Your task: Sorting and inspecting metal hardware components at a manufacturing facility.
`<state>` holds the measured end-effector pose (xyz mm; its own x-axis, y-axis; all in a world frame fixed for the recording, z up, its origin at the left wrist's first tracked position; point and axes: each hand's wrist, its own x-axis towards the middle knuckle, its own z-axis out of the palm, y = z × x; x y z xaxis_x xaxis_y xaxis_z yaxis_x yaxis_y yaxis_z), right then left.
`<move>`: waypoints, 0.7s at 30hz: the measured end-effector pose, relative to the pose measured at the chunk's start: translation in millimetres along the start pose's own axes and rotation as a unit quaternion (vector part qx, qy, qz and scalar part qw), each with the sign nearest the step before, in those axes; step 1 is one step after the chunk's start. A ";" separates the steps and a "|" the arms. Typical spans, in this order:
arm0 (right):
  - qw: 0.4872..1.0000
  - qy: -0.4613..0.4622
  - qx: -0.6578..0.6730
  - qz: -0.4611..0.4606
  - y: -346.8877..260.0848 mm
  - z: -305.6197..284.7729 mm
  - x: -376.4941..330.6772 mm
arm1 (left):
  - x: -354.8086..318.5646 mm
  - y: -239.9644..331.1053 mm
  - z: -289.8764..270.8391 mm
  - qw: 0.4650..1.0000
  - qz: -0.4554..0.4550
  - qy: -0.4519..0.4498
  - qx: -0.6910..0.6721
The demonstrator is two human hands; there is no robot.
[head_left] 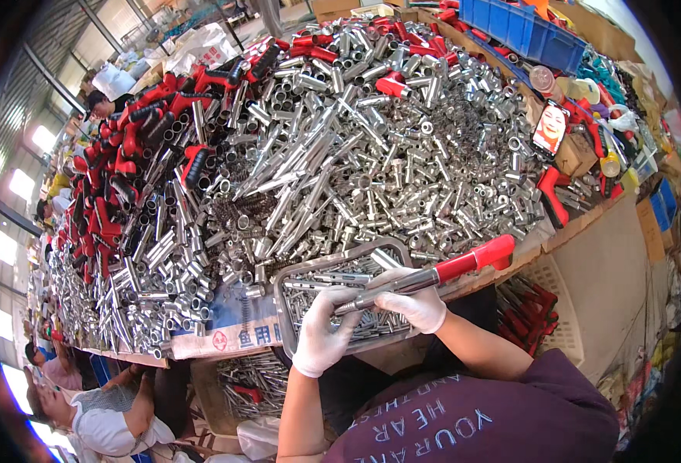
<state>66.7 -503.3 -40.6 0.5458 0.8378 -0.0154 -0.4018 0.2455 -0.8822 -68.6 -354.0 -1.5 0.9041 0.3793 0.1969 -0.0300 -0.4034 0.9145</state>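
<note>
A long grey metal tube tool with a red handle end (464, 262) lies slantwise across my hands, above a grey tray (282, 302) full of small metal rods and pins. My right hand (417, 305), in a white glove, is closed around the middle of the tube. At the tube's narrow left end, my gloved left hand (321, 332) has its thumb and fingers closed on the tip. The exact finger contact there is partly hidden. Behind the tray rises a wide heap of loose metal parts (386, 177), with tubes, rods, bolts and springs mixed together.
Red and black handles (116, 185) pile up at the left. A lit phone (550, 127) leans at the right by a cardboard box (576, 154). Blue crates (522, 35) stand at the back right. Below the table is a bin of metal rods (259, 378). Another person (116, 417) sits lower left.
</note>
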 end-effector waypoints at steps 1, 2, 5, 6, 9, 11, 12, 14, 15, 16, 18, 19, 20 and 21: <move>1.000 0.003 0.004 -0.001 0.8 -0.2 0.1 | -0.9 -3.3 0.4 1.000 -0.001 0.001 -0.001; 1.000 0.002 -0.017 -0.016 0.7 0.0 0.6 | -0.3 -7.1 1.3 1.000 0.028 0.007 -0.003; 1.000 0.013 -0.021 -0.016 1.6 2.8 -0.3 | -0.6 6.5 3.0 0.991 -0.072 0.050 -0.103; 1.000 0.015 -0.022 -0.015 1.9 2.4 -0.3 | 0.2 11.9 4.2 0.956 -0.200 0.082 -0.197; 0.999 0.031 -0.036 -0.017 3.0 2.2 0.0 | -4.0 5.7 -4.9 0.953 -0.220 0.013 -0.207; 0.998 0.012 -0.054 -0.035 3.7 0.2 0.1 | -3.7 2.8 -7.8 0.943 -0.252 0.029 -0.215; 0.998 0.012 -0.053 -0.033 2.7 0.1 0.3 | -3.2 1.4 -8.8 0.931 -0.284 0.044 -0.223; 0.996 -0.003 -0.067 -0.062 -0.9 1.3 0.6 | -1.5 0.2 -9.6 0.917 -0.329 0.061 -0.218; 0.996 -0.002 -0.064 -0.060 -1.2 1.3 0.8 | -0.9 -0.7 -10.5 0.900 -0.372 0.077 -0.213; 0.997 -0.001 -0.064 -0.049 -1.3 0.6 0.7 | -0.3 -3.4 -5.8 0.903 -0.367 0.098 -0.199; 0.998 -0.006 -0.053 -0.027 -4.0 -0.6 0.9 | 0.9 2.2 -3.9 0.899 -0.381 0.105 -0.190; 0.998 -0.006 -0.050 -0.025 -3.1 -0.5 0.5 | 2.3 4.3 -3.4 0.895 -0.391 0.112 -0.183; 0.999 0.001 -0.029 -0.030 -2.0 -1.0 0.3 | 4.4 1.2 -1.1 0.884 -0.407 0.156 -0.172; 0.999 0.008 -0.009 -0.035 -0.9 -1.4 0.2 | 4.5 -1.9 -1.7 0.883 -0.408 0.157 -0.171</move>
<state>68.2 -504.1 -40.5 0.5840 0.8108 0.0395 -0.3486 0.2944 -0.8898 -65.3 -350.1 -1.8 0.5226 0.6611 -0.5383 0.4021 0.3657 0.8394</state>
